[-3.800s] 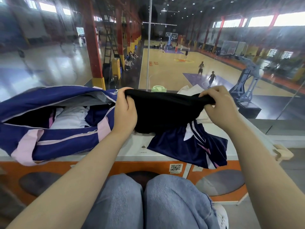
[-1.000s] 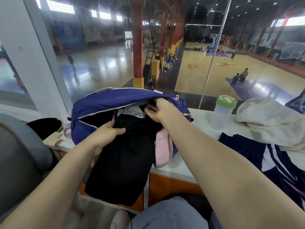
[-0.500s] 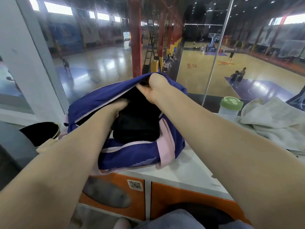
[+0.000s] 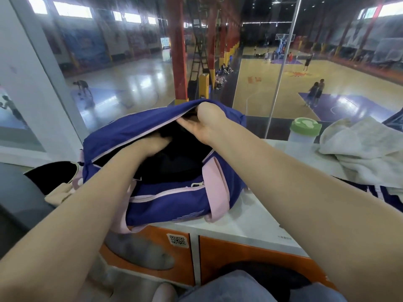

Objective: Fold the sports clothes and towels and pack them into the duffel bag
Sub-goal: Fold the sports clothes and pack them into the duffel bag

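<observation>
Both hands [image 4: 196, 125] inside gaping purple, pink-strapped duffel bag [image 4: 174, 197]; grips indiscernible.

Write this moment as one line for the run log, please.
step: packing black garment | left hand: inside duffel bag | right hand: lifting upper flap | towel: unpacked, on counter

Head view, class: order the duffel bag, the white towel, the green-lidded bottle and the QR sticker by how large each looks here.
1. duffel bag, largest.
2. white towel, though the frame's right edge cuts it off.
3. green-lidded bottle.
4. QR sticker, smallest.
The sticker sits nearer the camera, yet it looks plainly smaller than the bottle.
</observation>
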The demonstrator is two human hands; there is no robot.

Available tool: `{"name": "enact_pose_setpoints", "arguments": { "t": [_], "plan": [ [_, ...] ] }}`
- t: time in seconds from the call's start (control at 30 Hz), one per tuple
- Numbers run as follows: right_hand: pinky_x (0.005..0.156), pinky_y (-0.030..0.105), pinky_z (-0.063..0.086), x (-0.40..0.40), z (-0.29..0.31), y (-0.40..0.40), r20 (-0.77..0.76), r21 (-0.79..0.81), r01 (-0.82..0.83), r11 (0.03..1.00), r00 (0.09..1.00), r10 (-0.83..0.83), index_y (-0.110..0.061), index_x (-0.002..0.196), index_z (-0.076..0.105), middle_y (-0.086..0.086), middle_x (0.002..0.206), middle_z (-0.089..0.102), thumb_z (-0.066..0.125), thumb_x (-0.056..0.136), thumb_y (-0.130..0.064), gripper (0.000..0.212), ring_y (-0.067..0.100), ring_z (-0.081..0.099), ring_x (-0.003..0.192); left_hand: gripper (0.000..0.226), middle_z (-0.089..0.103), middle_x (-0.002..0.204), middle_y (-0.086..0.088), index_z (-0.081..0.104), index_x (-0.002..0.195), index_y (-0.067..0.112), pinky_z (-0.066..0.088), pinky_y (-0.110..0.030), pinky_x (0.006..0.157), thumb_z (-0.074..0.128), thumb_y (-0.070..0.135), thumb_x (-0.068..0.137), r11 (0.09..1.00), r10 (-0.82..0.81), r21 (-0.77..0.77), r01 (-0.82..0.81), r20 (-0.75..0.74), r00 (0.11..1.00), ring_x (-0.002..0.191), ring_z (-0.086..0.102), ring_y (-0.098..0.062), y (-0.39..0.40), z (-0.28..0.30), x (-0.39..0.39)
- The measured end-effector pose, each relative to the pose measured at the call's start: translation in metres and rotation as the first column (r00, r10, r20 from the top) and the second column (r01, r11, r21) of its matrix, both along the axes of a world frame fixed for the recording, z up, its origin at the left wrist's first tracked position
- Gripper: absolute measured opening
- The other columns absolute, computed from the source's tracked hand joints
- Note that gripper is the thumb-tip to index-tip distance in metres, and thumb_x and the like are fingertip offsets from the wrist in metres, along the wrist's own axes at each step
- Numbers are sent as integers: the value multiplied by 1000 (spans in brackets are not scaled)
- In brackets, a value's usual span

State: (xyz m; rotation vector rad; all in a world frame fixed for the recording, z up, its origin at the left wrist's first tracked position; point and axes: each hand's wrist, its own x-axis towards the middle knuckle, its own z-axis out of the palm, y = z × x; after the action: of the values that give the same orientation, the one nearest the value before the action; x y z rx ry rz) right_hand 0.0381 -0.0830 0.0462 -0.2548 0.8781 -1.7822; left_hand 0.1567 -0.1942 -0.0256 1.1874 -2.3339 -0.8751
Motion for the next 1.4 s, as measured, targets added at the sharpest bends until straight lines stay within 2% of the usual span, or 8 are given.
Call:
{"name": "enact_pose_setpoints", "arguments": {
  "t": [0.2,0.27,0.33,0.53,0.83,0.93,1.17,1.4],
  "plan": [
    [90,32,53,1,-18,20,-469,173,-84,981,869,157,0,134,49,23,132,56,37,102,-9,35,34,57,120,83,33,158,0,41,147,27,18,-41,121,31,76,81,852,-263,-372,368,303,916,146,25,-20,45,-13,14],
    [75,32,51,4,-24,37,-885,373,105,922,337,320,-4,112,61,20,110,64,45,97,-12,24,34,63,106,88,33,158,1,38,149,31,22,-44,119,28,80,76,853,-245,-372,365,334,910,146,27,-21,43,-23,18],
    [71,32,43,5,-32,58,-753,449,297,843,-383,536,-12,101,62,11,96,63,51,93,-19,15,29,61,90,86,34,157,1,35,149,34,26,-45,117,27,79,77,851,-218,-397,345,330,919,144,32,-23,47,-30,20],
    [82,40,30,21,-50,110,-408,458,379,804,-714,569,-22,105,59,4,112,63,49,94,-28,15,25,54,98,68,27,159,1,22,152,38,31,-52,112,41,63,92,822,-72,-476,314,460,885,141,30,-32,59,-35,18],
    [87,35,31,15,-30,148,-543,603,119,789,-663,515,-32,129,57,-1,121,62,49,94,-21,37,22,54,106,64,21,162,-5,20,153,31,23,-51,114,38,56,97,889,-40,-342,303,602,797,146,22,-33,55,-20,6],
    [110,44,27,16,-40,156,-627,474,156,867,-632,456,-30,134,50,0,128,58,50,95,-27,39,23,50,122,65,17,163,-5,17,154,31,17,-50,117,34,58,97,907,-35,-321,271,587,809,147,18,-33,71,-11,17],
    [115,39,28,10,-63,202,-869,130,192,973,-450,205,-27,138,45,-7,143,47,54,92,-25,47,15,40,133,56,20,162,-4,28,153,22,14,-42,121,35,44,102,919,-133,-323,227,286,949,149,16,-21,167,-5,44],
    [107,35,34,-17,-91,274,-934,137,384,913,-256,248,-27,130,51,-7,132,54,52,95,-24,35,16,45,123,57,32,157,2,34,150,20,23,-32,118,53,27,96,926,-145,-366,96,-111,983,145,26,-14,254,-22,14]
  ]
}}
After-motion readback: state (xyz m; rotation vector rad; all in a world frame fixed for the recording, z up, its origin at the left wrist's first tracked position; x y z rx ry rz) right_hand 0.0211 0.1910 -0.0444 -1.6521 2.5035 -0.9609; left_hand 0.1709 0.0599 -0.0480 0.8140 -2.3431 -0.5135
